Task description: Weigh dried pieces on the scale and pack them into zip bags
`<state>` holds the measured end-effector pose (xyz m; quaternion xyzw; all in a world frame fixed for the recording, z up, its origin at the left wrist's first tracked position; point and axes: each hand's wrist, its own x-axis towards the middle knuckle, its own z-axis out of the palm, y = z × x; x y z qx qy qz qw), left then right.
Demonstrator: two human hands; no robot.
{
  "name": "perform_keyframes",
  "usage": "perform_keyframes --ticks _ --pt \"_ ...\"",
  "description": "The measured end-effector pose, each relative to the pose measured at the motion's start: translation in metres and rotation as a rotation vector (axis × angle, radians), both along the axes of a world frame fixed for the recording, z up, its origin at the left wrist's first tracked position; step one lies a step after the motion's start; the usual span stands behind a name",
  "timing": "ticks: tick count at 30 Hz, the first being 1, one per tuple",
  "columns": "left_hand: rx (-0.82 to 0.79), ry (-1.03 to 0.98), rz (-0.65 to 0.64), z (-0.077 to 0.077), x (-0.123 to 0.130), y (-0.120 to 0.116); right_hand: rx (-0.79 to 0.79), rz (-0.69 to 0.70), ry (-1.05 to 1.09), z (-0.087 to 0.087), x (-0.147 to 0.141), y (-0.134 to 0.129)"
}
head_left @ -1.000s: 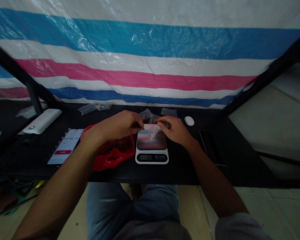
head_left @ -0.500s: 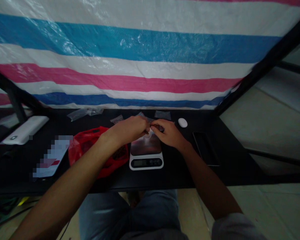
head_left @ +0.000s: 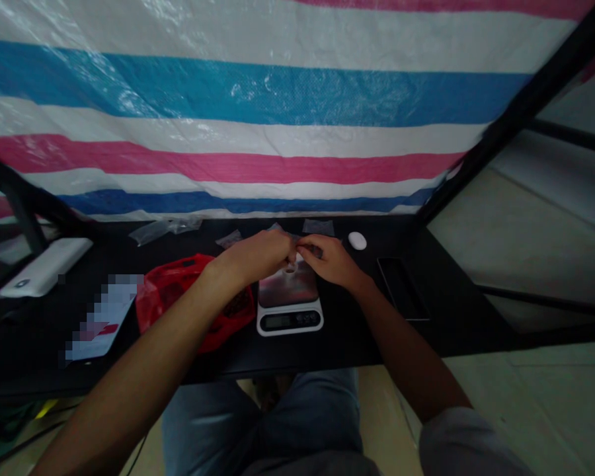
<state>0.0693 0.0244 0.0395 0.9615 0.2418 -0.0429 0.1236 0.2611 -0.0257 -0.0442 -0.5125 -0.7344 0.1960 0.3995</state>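
Observation:
Over the metal plate of a white kitchen scale (head_left: 290, 320), my left hand (head_left: 272, 250) and my right hand (head_left: 330, 258) meet at the fingertips. Both are closed in pinches on what looks like a small clear plastic bag (head_left: 291, 266), mostly hidden by the fingers. A pale, glossy bit of it shows just above the plate. Beside the scale, partly under my left forearm, sits an open red plastic bag (head_left: 153, 297) with small dark brownish pieces inside, too unclear to name.
Small clear bags (head_left: 318, 227) and a crumpled clear bag (head_left: 166, 229) lie along the back of the black table (head_left: 357, 344). A white oval object (head_left: 357, 240) and a dark phone-like slab (head_left: 402, 289) are at right. A white device (head_left: 44, 268) and a blurred packet (head_left: 109, 317) are at left.
My fingers have shifted only slightly over the scale, still pinched together. The whole view has moved a little; the things on the table stay in place.

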Motion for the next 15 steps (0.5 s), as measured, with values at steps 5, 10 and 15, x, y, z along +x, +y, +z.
perform_keyframes --ticks 5,10,15 --pt "0.011 0.007 0.009 -0.001 -0.001 0.000 0.004 -0.015 0.004 0.000 0.001 0.000" --pt "0.011 -0.059 -0.036 -0.007 0.002 0.004 0.002 -0.003 -0.028 0.000 0.002 0.000" --pt "-0.022 -0.136 -0.047 -0.013 0.002 0.003 0.009 0.033 -0.032 0.001 0.002 -0.001"
